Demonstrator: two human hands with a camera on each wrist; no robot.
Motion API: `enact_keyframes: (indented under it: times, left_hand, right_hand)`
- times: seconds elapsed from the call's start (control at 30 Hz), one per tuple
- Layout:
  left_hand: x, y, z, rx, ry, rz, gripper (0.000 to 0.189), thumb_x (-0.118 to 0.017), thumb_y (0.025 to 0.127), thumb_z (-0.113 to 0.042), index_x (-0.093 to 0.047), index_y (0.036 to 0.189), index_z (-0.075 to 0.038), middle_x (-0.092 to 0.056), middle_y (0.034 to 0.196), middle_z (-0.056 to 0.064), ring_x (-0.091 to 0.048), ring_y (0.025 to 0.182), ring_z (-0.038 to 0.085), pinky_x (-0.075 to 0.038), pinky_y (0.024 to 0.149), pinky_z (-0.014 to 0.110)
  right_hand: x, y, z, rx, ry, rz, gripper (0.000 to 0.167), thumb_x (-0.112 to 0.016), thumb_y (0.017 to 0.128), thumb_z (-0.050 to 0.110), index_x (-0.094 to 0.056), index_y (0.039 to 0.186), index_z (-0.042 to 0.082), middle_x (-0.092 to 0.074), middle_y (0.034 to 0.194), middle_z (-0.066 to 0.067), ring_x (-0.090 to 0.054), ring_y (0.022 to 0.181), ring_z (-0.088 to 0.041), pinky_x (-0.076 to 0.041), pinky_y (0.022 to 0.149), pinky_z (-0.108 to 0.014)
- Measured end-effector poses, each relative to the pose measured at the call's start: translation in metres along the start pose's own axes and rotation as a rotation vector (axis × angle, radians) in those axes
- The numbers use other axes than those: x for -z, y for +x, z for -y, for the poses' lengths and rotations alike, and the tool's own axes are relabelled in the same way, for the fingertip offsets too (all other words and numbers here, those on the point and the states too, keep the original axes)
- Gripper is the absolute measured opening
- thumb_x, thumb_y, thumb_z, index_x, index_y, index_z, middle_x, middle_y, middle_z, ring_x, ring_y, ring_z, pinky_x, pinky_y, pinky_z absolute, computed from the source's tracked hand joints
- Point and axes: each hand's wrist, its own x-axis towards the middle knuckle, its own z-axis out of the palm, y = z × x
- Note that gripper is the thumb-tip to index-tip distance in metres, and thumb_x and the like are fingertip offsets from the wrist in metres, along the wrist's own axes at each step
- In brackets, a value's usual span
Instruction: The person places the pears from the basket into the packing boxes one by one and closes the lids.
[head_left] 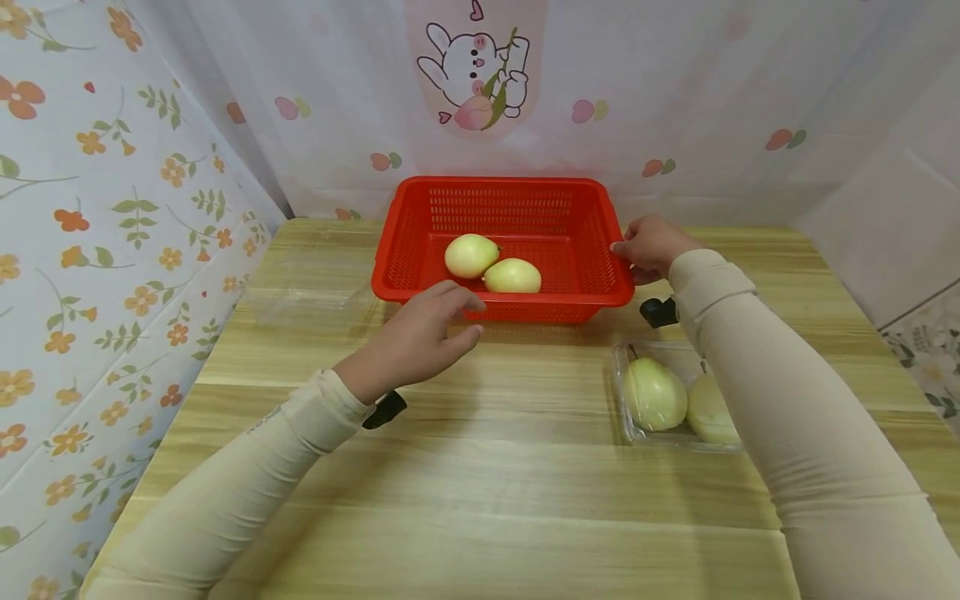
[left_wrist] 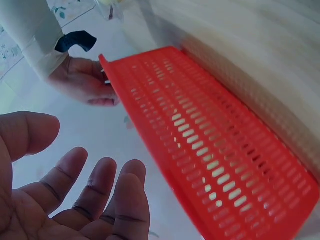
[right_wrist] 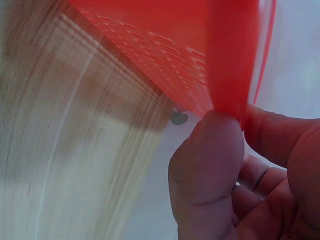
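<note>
A red plastic basket (head_left: 517, 312) with slotted walls stands at the back of the table, two pale yellow-green pears (head_left: 471, 256) lying together inside. My right hand (head_left: 654, 247) pinches the basket's right rim between thumb and fingers; the right wrist view shows the pinched rim (right_wrist: 232, 65) up close. In front of the basket's near left corner is my left hand (head_left: 423, 337), its fingers loosely bent and holding nothing. The left wrist view shows the left hand's spread fingers (left_wrist: 95, 190) beside the basket wall (left_wrist: 200, 135), apart from it.
A clear plastic box (head_left: 622, 400) holding pears sits right of centre, partly behind the right sleeve. Another clear container (head_left: 307, 287) stands at the back left. A patterned curtain (head_left: 330, 100) hangs behind the table, and floral cloth (head_left: 112, 275) covers the left side.
</note>
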Motion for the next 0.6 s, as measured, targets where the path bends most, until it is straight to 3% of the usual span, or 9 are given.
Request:
enact_keyframes:
  times: [0.23,0.6]
  left_hand:
    - [0.015,-0.004,0.010,0.049,-0.032,-0.017,0.022,-0.065,0.093,-0.012,-0.064,0.112,-0.002,-0.062,0.111,0.009,-0.062,0.100,0.026,-0.052,0.088,0.041]
    - [0.056,-0.014,0.029,0.174,0.017,-0.010,0.025,-0.061,0.096,-0.015,-0.061,0.117,-0.001,-0.060,0.116,0.011,-0.061,0.105,0.030,-0.051,0.089,0.046]
  right_hand:
    - [0.001,0.002,-0.002,-0.003,0.012,0.005,0.024,-0.052,0.104,0.018,-0.048,0.110,-0.005,-0.059,0.101,-0.019,-0.063,0.071,-0.023,-0.060,0.069,-0.038]
    - [0.001,0.002,-0.004,-0.001,0.033,0.002,0.023,-0.053,0.103,0.019,-0.047,0.107,-0.002,-0.059,0.099,-0.018,-0.062,0.073,-0.024,-0.059,0.071,-0.038]
